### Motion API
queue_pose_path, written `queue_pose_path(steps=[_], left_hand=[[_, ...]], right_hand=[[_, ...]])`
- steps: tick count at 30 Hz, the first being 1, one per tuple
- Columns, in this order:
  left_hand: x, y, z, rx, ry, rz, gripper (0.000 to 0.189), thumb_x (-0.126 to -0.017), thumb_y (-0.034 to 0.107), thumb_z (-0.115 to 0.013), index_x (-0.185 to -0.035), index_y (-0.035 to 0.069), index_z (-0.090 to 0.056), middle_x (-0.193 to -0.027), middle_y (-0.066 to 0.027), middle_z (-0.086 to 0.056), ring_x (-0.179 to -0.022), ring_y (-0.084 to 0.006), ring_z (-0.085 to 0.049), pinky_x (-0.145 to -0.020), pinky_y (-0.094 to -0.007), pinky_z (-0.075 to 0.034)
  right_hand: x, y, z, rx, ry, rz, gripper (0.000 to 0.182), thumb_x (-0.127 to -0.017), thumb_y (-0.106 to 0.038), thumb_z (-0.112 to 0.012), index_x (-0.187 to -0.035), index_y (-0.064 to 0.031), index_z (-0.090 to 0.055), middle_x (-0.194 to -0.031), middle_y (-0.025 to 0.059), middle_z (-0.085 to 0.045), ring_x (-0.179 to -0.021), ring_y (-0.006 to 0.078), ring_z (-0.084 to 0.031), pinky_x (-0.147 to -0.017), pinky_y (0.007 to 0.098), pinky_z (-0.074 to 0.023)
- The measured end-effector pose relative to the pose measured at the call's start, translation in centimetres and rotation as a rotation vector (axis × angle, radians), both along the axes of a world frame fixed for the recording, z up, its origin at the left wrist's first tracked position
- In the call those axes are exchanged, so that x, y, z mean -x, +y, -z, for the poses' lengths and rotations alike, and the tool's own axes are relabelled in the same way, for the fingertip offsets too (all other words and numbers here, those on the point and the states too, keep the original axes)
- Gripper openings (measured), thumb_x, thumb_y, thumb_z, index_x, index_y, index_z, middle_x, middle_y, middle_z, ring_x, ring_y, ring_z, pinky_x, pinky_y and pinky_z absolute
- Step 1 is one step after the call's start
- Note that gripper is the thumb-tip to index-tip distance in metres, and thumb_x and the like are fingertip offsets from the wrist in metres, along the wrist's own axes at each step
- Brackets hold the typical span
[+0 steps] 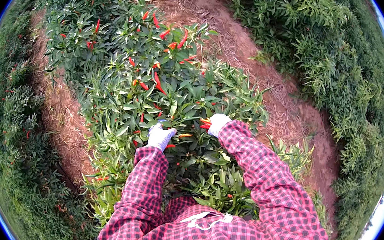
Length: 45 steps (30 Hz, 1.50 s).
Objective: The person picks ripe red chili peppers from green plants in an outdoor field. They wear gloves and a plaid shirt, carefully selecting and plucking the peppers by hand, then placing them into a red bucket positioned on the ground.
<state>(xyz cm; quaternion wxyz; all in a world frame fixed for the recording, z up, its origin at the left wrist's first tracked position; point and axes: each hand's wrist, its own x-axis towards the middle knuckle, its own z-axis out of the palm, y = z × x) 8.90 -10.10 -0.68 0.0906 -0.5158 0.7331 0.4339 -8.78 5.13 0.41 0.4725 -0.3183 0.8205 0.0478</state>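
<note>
A chili pepper plant [194,95] with green leaves and red fruit stands right before me. My right hand [218,123], in a white glove, is closed around several picked-looking red and orange chili peppers [205,124], whose ends stick out to its left. My left hand [160,137], gloved too, reaches into the leaves with its back towards me. Foliage hides its fingertips, so whether it grips anything is unclear. An orange-yellow chili pepper [185,135] hangs just right of the left thumb, and a red chili pepper [170,146] shows below it.
More ripe chili peppers [159,84] hang farther up the row. Straw-strewn soil paths [279,90] run along both sides. Dense pepper rows [328,57] border the right path, with others [12,129] on the left. A white cord [207,221] is tied at my checked garment.
</note>
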Motion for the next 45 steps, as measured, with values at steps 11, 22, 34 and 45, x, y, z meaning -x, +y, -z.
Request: queue_pose_path(steps=[11, 22, 34, 45], left_hand=[[-0.8, -0.5, 1.1, -0.158, 0.061, 0.062, 0.051, -0.065, 0.031, -0.072, -0.101, -0.002, -0.06, -0.093, -0.0178, -0.062, -0.086, -0.026, -0.06, -0.079, -0.0343, -0.045], [-0.3, -0.6, 0.2, -0.253, 0.142, 0.034, 0.041, -0.066, 0.025, -0.073, -0.098, 0.003, -0.062, -0.082, -0.009, -0.065, -0.072, -0.0167, -0.06, -0.07, -0.0297, -0.047], [-0.9, -1.6, 0.7, -0.289, 0.143, -0.038, 0.039, -0.066, 0.012, -0.076, -0.1, 0.002, -0.059, -0.089, -0.0052, -0.063, -0.077, -0.0124, -0.057, -0.073, -0.0269, -0.046], [-0.2, -2.3, -1.1, -0.388, -0.005, -0.023, 0.053, -0.065, 0.027, -0.076, -0.107, 0.0, -0.058, -0.099, -0.0118, -0.063, -0.088, -0.0197, -0.059, -0.081, -0.0294, -0.045]], right_hand=[[-0.6, -2.4, 2.9, -0.051, -0.04, -0.216, 0.031, -0.071, -0.026, -0.063, -0.095, -0.0048, -0.063, -0.089, 0.015, -0.064, -0.083, 0.0296, -0.062, -0.069, 0.0375, -0.0494], [0.1, -1.5, 7.0, -0.112, 0.011, -0.073, 0.037, -0.066, -0.036, -0.067, -0.09, -0.008, -0.066, -0.085, 0.0128, -0.065, -0.075, 0.0277, -0.062, -0.067, 0.0381, -0.048], [2.0, -0.5, 2.5, 0.035, -0.525, 0.386, 0.031, -0.065, -0.027, -0.075, -0.082, -0.0048, -0.061, -0.059, 0.0039, -0.056, -0.044, 0.0128, -0.05, -0.043, 0.0281, -0.039], [0.7, 2.3, -6.8, 0.548, -1.184, 1.077, 0.03, -0.074, -0.013, -0.066, -0.098, -0.0026, -0.052, -0.071, 0.0093, -0.06, -0.042, 0.0119, -0.051, -0.038, 0.0204, -0.0405]])
